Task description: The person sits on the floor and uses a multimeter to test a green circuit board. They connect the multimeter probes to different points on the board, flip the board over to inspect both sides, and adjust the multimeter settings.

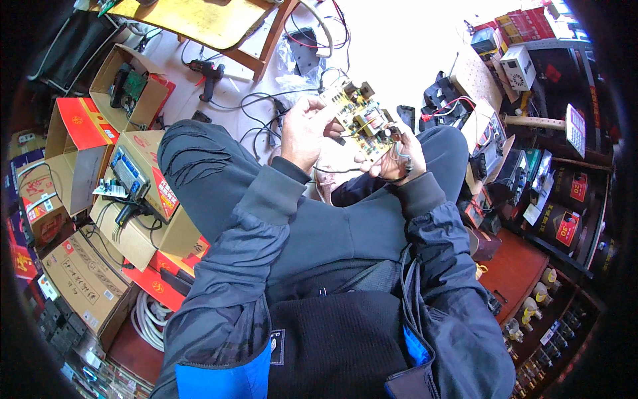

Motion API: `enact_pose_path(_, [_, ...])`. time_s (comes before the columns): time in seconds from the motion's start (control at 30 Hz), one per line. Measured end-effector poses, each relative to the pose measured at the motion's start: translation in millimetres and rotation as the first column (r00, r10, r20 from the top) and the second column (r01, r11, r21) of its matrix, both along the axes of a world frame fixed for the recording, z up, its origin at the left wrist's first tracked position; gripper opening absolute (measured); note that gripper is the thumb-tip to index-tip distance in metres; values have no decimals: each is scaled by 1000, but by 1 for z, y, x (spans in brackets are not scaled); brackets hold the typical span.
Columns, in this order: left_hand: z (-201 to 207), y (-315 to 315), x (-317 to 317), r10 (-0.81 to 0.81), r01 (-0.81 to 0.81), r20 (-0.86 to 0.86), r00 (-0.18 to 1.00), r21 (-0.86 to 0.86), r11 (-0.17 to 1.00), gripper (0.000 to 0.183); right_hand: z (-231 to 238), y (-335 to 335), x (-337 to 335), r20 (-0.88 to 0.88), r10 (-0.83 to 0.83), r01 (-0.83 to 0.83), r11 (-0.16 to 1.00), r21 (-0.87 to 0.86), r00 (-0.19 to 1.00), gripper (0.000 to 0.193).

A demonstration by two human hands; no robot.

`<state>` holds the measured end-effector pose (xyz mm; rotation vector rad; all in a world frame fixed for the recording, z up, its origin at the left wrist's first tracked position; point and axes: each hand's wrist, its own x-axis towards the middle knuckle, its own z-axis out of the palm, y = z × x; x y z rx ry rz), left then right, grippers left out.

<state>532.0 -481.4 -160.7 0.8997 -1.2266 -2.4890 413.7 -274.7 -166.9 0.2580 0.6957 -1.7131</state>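
Observation:
A yellowish circuit board [364,120] with black blocks, a transformer and small parts is held up over my lap, tilted. My left hand [303,134] grips its left edge, fingers bent against the board. On the board's lower right side, my right hand [409,154] is closed round the edge, with some thin wires beside its fingers. Parts of both hands' fingertips are hidden behind the board. A dark cable runs below it between my knees.
Left of me stand open cardboard boxes [93,282], one with a small screen device [130,174] on top. A black power tool [207,78] and tangled cables lie on the floor ahead, near a yellow-topped stool [193,20]. Shelves with boxes [561,213] line the right.

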Motion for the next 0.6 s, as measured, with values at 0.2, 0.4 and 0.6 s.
enact_pose_path(0.2, [-4, -1, -1, 5, -5, 2, 1000, 13, 1000, 16, 13, -7, 4, -82, 5, -10, 998, -56, 997, 73])
enact_pose_path(0.4, [-5, 1, -2, 36, -36, -11, 999, 44, 998, 34, 14, -6, 11, -414, 144, -90, 985, 147, 899, 79])
enact_pose_path(0.6, [2, -1, -1, 58, -63, -86, 995, -58, 996, 34, 12, -9, 16, -572, 277, -106, 943, 314, 772, 79])
